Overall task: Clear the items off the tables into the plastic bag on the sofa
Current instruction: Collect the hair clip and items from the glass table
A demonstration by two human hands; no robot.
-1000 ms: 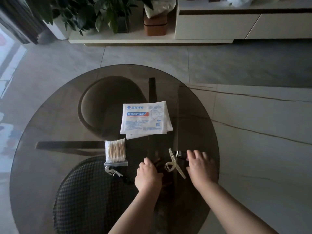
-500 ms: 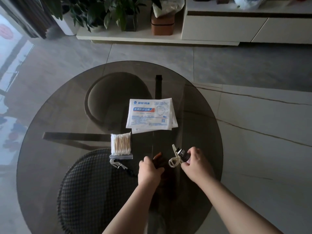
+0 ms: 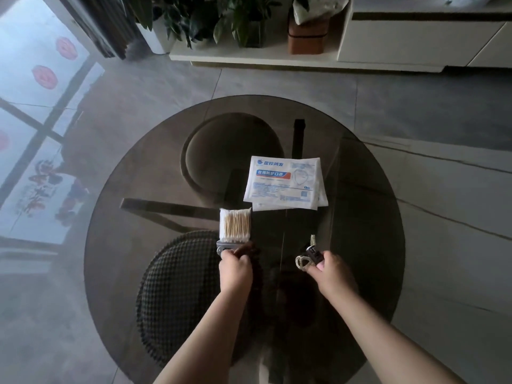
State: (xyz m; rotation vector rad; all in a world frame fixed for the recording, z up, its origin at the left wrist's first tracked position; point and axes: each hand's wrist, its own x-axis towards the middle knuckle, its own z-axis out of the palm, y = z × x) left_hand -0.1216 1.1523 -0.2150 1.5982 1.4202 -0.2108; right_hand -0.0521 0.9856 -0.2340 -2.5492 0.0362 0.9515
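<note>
Glass table [image 3: 138, 273]: left hand [image 3: 235, 268] has shifted onto the clip [image 3: 223, 249].

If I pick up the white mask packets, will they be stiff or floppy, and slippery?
The mask packets look thin and flat, so probably light and floppy, bending if lifted by one edge. They lie stacked and fanned on the smooth glass table, so the glossy wrappers may slide apart.

Dim room, grey tiled floor [image 3: 277, 81]. Round smoked-glass table [image 3: 155, 173]; two stools visible beneath it. Pale marble slab [image 3: 457, 217] at its right edge. Far side: low white cabinet [image 3: 415, 37], potted plants [image 3: 210, 18]. Window reflection [image 3: 33, 151] on floor, left.
</note>
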